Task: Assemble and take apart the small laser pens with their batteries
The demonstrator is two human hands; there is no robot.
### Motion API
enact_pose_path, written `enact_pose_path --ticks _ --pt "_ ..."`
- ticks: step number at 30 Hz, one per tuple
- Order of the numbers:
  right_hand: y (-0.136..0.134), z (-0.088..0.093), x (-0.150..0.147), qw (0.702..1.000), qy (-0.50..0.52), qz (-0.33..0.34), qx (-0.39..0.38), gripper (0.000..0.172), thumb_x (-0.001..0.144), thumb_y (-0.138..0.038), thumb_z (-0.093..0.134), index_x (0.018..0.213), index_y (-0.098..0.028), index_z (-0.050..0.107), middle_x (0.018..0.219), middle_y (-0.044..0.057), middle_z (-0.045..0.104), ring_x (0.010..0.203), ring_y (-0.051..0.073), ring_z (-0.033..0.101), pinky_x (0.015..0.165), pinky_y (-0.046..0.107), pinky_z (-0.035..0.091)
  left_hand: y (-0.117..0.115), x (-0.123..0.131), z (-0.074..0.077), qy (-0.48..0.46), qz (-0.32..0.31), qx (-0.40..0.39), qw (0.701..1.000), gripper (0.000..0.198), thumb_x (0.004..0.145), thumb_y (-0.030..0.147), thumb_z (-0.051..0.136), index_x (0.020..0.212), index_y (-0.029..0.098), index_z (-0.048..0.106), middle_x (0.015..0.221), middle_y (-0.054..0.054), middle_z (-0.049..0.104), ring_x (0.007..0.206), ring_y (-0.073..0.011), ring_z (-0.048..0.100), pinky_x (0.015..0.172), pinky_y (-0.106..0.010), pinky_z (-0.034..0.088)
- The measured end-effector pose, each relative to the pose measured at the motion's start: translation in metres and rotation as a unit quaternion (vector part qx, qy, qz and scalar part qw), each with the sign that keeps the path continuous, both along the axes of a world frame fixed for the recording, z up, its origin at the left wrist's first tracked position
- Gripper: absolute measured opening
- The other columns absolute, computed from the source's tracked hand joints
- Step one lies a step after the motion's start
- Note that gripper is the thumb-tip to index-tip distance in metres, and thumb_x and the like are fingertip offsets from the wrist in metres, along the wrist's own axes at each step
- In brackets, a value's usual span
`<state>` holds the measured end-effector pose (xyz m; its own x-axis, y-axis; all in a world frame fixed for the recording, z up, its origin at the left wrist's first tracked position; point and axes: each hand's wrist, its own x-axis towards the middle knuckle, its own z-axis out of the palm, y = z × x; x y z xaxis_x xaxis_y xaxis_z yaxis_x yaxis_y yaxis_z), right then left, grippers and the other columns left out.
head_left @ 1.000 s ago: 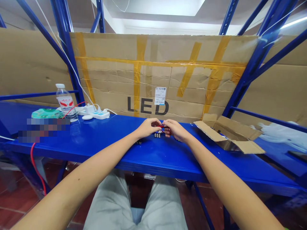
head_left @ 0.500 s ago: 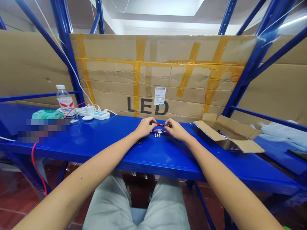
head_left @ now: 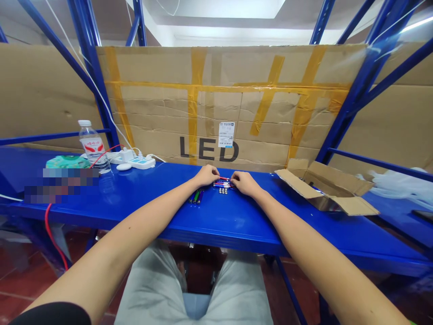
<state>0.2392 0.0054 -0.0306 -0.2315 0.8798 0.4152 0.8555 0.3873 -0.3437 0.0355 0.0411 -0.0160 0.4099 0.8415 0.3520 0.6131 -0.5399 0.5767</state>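
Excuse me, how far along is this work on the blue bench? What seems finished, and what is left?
Done: a few slim green and dark tubes lie apart in a small group. In hand: the left hand and right hand are at a row of red and blue slim tubes. Left: small silver cylinders lie loose, and the cardboard box stands open.
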Motion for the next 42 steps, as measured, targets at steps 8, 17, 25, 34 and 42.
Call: enact_pose_path --ticks 8,17,25,34,42 --pt "-0.006 0.003 -0.002 0.999 -0.02 -0.016 -0.021 0.01 0.085 -0.018 0.057 0.083 -0.017 0.067 0.086 0.007 0.072 0.078 0.017 0.061 0.068 0.025 0.038 0.0 0.005 -0.003 0.004 -0.005 -0.027 1.0 0.01 0.072 0.021 0.067 0.076 0.016 0.075 0.073 -0.003 0.072 0.07 -0.0159 0.063 0.068 -0.026 0.047" --pt "-0.012 0.008 -0.004 0.999 -0.009 -0.008 -0.045 0.013 0.086 -0.023 0.057 0.08 -0.017 0.067 0.089 0.009 0.073 0.081 0.019 0.062 0.069 0.027 0.04 -0.002 0.002 0.0 0.02 -0.009 -0.047 0.999 0.011 0.071 0.02 0.065 0.075 0.017 0.075 0.074 -0.004 0.072 0.071 -0.0165 0.063 0.07 -0.027 0.048" --pt "-0.013 0.006 -0.001 0.999 0.018 0.004 -0.043 0.012 0.084 -0.023 0.057 0.082 -0.017 0.067 0.087 0.007 0.071 0.078 0.018 0.06 0.069 0.026 0.04 -0.002 -0.007 0.005 0.007 -0.012 -0.027 1.0 0.014 0.074 0.024 0.063 0.078 0.016 0.073 0.087 -0.007 0.074 0.084 -0.0193 0.066 0.079 -0.029 0.049" --pt "-0.021 0.016 0.0 1.0 0.012 0.015 0.022 0.015 0.085 -0.019 0.053 0.082 -0.015 0.068 0.09 0.009 0.07 0.083 0.019 0.06 0.076 0.029 0.042 -0.005 -0.057 0.023 0.064 -0.075 -0.067 0.993 0.014 0.067 0.024 0.065 0.075 0.018 0.076 0.08 -0.004 0.075 0.076 -0.0174 0.066 0.074 -0.026 0.047" --pt "-0.072 0.023 -0.052 0.954 -0.077 0.284 0.063 0.027 0.088 -0.016 0.051 0.107 -0.021 0.071 0.101 0.008 0.07 0.097 0.021 0.06 0.095 0.039 0.042 -0.016 -0.066 0.037 0.128 -0.155 -0.193 0.96 0.007 0.057 0.023 0.075 0.064 0.023 0.076 0.071 0.0 0.074 0.071 -0.0146 0.065 0.068 -0.021 0.046"
